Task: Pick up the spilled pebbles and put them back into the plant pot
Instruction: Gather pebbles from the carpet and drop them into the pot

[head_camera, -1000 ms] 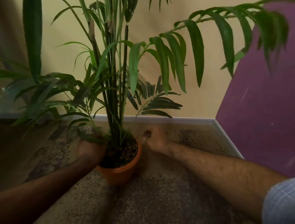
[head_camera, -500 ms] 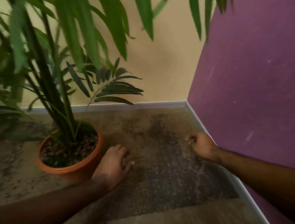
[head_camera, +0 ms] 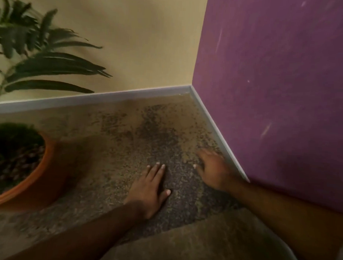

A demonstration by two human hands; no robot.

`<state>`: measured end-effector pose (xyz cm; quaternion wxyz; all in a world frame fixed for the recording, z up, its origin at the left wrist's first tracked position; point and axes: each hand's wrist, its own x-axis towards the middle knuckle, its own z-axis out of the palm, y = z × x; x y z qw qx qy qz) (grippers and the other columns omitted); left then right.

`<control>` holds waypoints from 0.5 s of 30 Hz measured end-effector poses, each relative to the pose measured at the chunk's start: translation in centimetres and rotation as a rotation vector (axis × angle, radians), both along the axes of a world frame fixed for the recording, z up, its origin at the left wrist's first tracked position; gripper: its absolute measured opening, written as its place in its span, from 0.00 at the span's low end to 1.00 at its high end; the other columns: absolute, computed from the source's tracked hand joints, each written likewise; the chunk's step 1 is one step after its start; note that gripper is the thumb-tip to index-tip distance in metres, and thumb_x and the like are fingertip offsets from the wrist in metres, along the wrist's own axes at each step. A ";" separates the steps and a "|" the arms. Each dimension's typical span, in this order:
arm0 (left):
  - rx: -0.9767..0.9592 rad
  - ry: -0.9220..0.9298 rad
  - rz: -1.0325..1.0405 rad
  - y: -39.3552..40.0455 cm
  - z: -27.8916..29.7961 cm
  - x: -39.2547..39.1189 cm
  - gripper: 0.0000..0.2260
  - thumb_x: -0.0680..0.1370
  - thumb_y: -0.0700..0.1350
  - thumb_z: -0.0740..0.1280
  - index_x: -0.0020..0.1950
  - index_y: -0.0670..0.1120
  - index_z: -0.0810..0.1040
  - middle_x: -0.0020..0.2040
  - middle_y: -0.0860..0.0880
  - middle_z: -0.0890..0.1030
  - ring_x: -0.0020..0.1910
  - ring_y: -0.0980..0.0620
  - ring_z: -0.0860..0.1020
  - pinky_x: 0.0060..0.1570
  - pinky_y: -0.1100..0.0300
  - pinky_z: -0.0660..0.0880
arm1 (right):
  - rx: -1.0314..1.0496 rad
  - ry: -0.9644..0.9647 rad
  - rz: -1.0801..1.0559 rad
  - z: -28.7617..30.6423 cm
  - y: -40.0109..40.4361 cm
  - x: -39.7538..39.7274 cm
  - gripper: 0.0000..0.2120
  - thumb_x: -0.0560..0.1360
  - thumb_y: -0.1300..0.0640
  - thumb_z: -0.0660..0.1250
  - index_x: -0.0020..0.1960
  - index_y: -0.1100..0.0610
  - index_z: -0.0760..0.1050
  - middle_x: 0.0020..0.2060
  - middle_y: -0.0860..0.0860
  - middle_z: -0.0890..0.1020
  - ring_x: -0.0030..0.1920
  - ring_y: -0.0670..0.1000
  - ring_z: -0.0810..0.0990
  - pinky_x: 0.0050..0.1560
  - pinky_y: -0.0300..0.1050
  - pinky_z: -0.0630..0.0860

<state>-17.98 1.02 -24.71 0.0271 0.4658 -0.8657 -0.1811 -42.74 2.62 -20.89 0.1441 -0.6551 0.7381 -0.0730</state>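
Note:
An orange plant pot stands at the left edge, filled with brown pebbles around a green palm. My left hand lies flat on the speckled floor, fingers together, holding nothing. My right hand rests palm down near the baseboard, fingers spread on the floor. No loose pebble can be made out on the mottled floor; the image is blurred.
A purple wall rises close on the right and a beige wall stands at the back, both edged by a grey baseboard. They meet in a corner just beyond my hands. The floor is dark speckled stone.
The view has swung right, so the pot sits at the left edge. My left hand left the pot and lies flat on the floor. My right fist has unclenched onto the floor.

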 end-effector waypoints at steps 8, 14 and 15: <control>-0.109 -0.010 -0.037 -1.8 -2.4 -2.8 0.32 0.77 0.68 0.43 0.78 0.58 0.40 0.80 0.55 0.45 0.78 0.51 0.44 0.75 0.53 0.44 | -0.086 0.090 -0.061 -1.2 -2.8 -2.2 0.21 0.80 0.51 0.56 0.72 0.54 0.65 0.72 0.53 0.68 0.74 0.57 0.61 0.74 0.52 0.60; -0.183 -0.042 -0.018 -2.9 -2.8 -3.7 0.26 0.81 0.62 0.40 0.78 0.58 0.52 0.80 0.54 0.50 0.78 0.52 0.45 0.76 0.54 0.45 | 0.014 0.222 -0.078 -1.4 -6.2 -2.2 0.35 0.74 0.70 0.55 0.78 0.61 0.47 0.79 0.57 0.50 0.79 0.57 0.47 0.77 0.54 0.53; -0.182 -0.041 -0.027 -2.8 -2.8 -3.6 0.25 0.81 0.61 0.40 0.78 0.58 0.53 0.80 0.54 0.51 0.78 0.52 0.46 0.76 0.54 0.45 | 0.027 0.263 -0.067 -1.3 -7.0 -2.2 0.35 0.74 0.70 0.55 0.78 0.61 0.46 0.79 0.57 0.49 0.78 0.58 0.47 0.77 0.54 0.53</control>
